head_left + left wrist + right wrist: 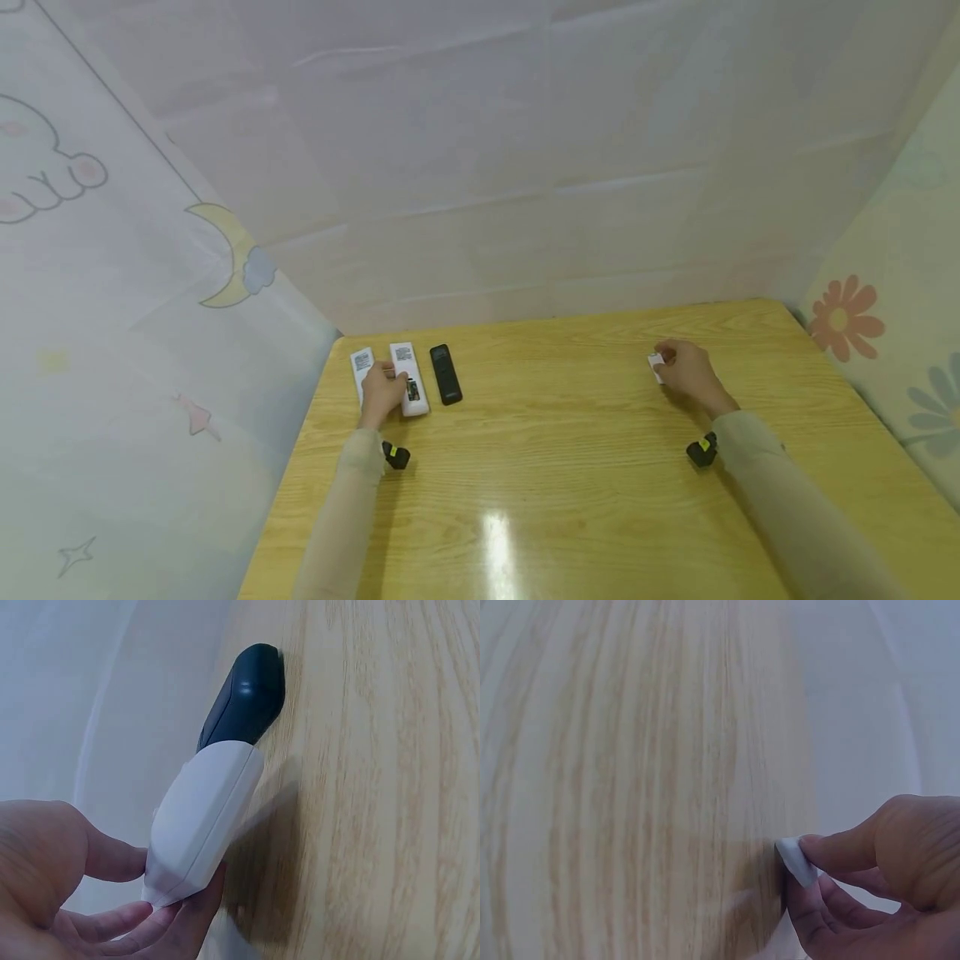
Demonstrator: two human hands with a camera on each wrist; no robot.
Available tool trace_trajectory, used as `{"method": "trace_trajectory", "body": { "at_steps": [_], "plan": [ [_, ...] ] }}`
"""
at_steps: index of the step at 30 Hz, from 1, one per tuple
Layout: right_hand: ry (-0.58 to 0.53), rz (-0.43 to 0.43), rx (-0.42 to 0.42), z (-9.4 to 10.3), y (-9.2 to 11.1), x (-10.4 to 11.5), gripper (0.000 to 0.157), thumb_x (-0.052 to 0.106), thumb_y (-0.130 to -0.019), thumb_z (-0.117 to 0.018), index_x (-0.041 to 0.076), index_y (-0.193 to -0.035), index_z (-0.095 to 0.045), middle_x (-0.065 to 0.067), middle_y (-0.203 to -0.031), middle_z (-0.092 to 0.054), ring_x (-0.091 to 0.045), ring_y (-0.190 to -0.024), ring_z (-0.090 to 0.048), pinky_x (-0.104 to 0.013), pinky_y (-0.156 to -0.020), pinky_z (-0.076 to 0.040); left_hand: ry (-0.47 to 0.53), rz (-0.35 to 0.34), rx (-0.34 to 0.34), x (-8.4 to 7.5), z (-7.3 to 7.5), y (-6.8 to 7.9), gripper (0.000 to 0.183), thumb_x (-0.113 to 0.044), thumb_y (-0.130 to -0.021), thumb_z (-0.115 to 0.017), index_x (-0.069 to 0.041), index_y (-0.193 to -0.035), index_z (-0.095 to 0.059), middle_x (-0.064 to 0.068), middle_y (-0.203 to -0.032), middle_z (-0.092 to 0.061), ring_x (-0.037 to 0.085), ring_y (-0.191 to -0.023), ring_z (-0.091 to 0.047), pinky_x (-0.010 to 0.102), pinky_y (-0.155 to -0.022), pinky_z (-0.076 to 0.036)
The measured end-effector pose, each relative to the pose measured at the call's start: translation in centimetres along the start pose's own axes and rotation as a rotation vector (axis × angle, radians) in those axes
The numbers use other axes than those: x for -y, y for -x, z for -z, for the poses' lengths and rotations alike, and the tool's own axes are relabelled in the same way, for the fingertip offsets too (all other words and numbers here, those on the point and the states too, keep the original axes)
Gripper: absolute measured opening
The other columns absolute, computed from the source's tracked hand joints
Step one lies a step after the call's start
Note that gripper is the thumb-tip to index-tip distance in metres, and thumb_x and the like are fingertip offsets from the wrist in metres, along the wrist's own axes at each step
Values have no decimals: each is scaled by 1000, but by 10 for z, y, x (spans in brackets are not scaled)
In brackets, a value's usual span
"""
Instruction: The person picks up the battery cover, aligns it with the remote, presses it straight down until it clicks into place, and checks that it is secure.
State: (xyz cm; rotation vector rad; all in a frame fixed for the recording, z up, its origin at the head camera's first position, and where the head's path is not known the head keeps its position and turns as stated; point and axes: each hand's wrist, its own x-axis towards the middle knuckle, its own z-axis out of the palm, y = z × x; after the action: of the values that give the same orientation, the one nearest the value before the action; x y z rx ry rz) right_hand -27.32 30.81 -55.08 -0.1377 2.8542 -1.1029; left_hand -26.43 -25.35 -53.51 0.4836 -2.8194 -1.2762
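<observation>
My left hand [381, 392] grips a white remote control [415, 408] by its side, thumb across its back. The remote's open battery compartment [412, 390] faces up, with something dark and coloured inside. In the left wrist view the same white remote [201, 814] is tilted, and its shadow falls on the wood. On the right, my right hand [692, 372] pinches a small flat white piece [656, 367], which looks like a battery cover. The right wrist view has this white piece [796, 861] between thumb and fingers, close over the tabletop.
A second white remote [362, 363] lies to the left, partly behind my left hand. Just right of the held one lies a black remote [446, 375]. The wooden table [555, 467] meets printed cloth walls [480, 167] at its back and sides.
</observation>
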Motion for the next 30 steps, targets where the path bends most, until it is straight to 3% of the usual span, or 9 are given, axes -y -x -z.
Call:
{"method": "trace_trajectory", "body": {
  "at_steps": [9,20,27,30],
  "plan": [
    [-7,11,-22,2,-1,-3,39,5,-101,-67,-15,-133,-61,-39,-124,-64,-54,-114,-65,-53,-84,-63,102,52,43,1,1,1,51,-22,-108,-60,4,-150,-49,28,-142,-60,42,-128,-61,49,-102,-57],
    [-46,8,-52,2,-2,-2,37,4,-101,-66,-14,-133,-62,-39,-124,-64,-52,-111,-65,-32,-71,-62,197,95,83,0,4,-1,55,-22,-110,-57,6,-156,-46,28,-150,-56,40,-136,-57,48,-108,-54],
    [-85,-20,-42,5,1,2,39,8,-104,-64,-10,-138,-62,-38,-129,-62,-52,-115,-64,-33,-73,-62,269,115,130,-3,6,4,58,-24,-111,-55,6,-159,-42,26,-150,-55,32,-126,-59,33,-89,-55],
    [-96,-35,-25,4,2,2,40,11,-105,-63,-7,-141,-61,-37,-133,-61,-51,-120,-62,-37,-77,-62,290,128,143,-4,6,4,59,-24,-110,-55,6,-159,-40,25,-149,-53,31,-124,-57,32,-89,-53]
  ]
}}
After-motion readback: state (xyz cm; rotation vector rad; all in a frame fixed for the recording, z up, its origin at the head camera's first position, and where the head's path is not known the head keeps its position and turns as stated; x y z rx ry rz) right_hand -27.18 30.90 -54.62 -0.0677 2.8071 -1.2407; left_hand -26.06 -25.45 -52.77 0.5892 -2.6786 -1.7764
